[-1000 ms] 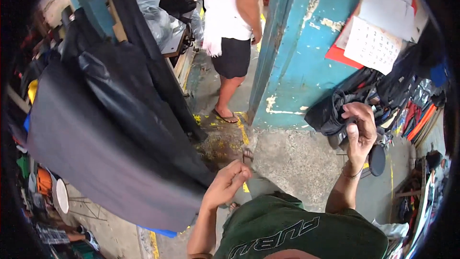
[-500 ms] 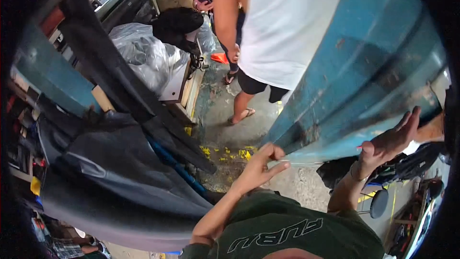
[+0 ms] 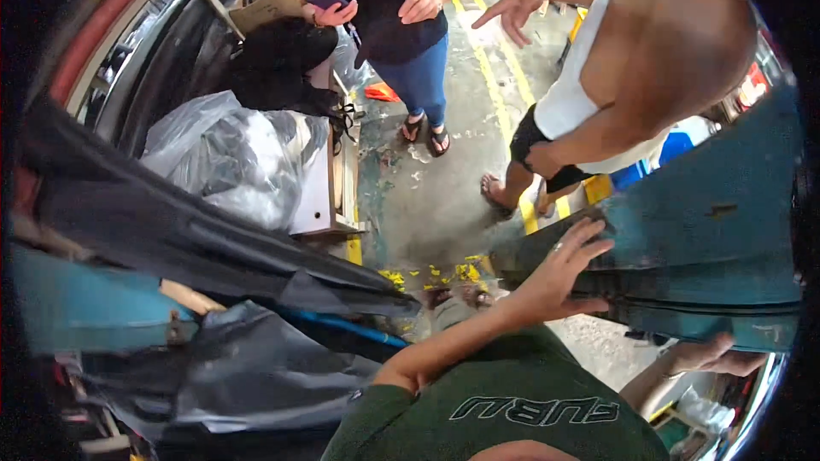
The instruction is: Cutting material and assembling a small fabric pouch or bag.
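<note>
A worn blue painted pillar (image 3: 709,239) fills the right side. My left hand (image 3: 559,266) rests flat on its near edge with the fingers spread, holding nothing. My right hand (image 3: 716,355) lies against the pillar's lower side, fingers stretched out, partly hidden by the picture's rim. My green shirt (image 3: 512,401) shows at the bottom.
A person in a white sleeveless top (image 3: 598,94) stands close behind the pillar. Another in a dark shirt and blue jeans (image 3: 401,26) holds a phone. Dark car body panels (image 3: 196,239), clear plastic bags (image 3: 231,154) and a wooden shelf (image 3: 337,196) crowd the left. A yellow line (image 3: 504,111) marks the concrete floor.
The view has swung up toward the two standing people. My left hand rose from low near the floor onto the pillar's edge. My right hand left the black items on the wall for the pillar.
</note>
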Tool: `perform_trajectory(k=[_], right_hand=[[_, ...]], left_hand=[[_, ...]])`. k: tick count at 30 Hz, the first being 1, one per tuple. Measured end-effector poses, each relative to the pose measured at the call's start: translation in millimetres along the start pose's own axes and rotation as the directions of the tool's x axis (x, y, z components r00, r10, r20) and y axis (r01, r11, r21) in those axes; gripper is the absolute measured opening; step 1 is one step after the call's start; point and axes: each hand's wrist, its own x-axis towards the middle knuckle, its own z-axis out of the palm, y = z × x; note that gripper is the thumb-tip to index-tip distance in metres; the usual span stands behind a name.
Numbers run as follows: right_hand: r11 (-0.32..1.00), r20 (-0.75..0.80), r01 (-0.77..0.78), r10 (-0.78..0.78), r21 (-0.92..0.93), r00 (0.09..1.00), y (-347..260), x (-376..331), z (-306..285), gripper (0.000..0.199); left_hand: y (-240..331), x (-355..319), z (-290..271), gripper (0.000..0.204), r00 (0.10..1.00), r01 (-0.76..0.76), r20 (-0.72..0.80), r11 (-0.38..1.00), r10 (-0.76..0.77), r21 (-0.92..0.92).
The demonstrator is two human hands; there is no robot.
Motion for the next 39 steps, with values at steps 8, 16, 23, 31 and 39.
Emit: perform_trajectory(k=[8, 16, 23, 31, 39], right_hand=[[0.991, -0.009, -0.029, 0.028, -0.129, 1.000, -0.4, 3.4, -10.2, 0.096], [0.995, 0.108, 0.059, -0.051, -0.079, 0.993, 0.0, 2.8, -8.0, 0.089], [0.993, 0.136, 0.083, -0.071, -0.079, 0.988, -9.2, 3.8, -0.1, 0.090], [0.997, 0.089, 0.007, 0.000, -0.079, 0.996, -22.2, 2.5, 6.9, 0.083], [0.996, 0.218, 0.083, -0.086, 0.022, 0.972, -15.7, 2.2, 3.5, 0.082]], left_hand=[[-116.1, 20.4, -162.0, 0.114, 0.761, 0.112, 0.041, 0.069, -0.647, -0.991], [-167.1, 38.8, -266.6, 0.106, 0.655, -0.142, -0.191, 0.128, -0.731, -0.981], [-150.5, 41.5, -239.2, 0.014, 0.599, -0.047, -0.489, 0.582, -0.634, -0.812], [-146.7, 21.3, -181.3, 0.022, 0.576, 0.239, -0.559, 0.777, -0.596, -0.582], [-122.3, 16.6, -158.7, 0.038, 0.772, 0.126, -0.216, 0.476, -0.598, -0.870]])
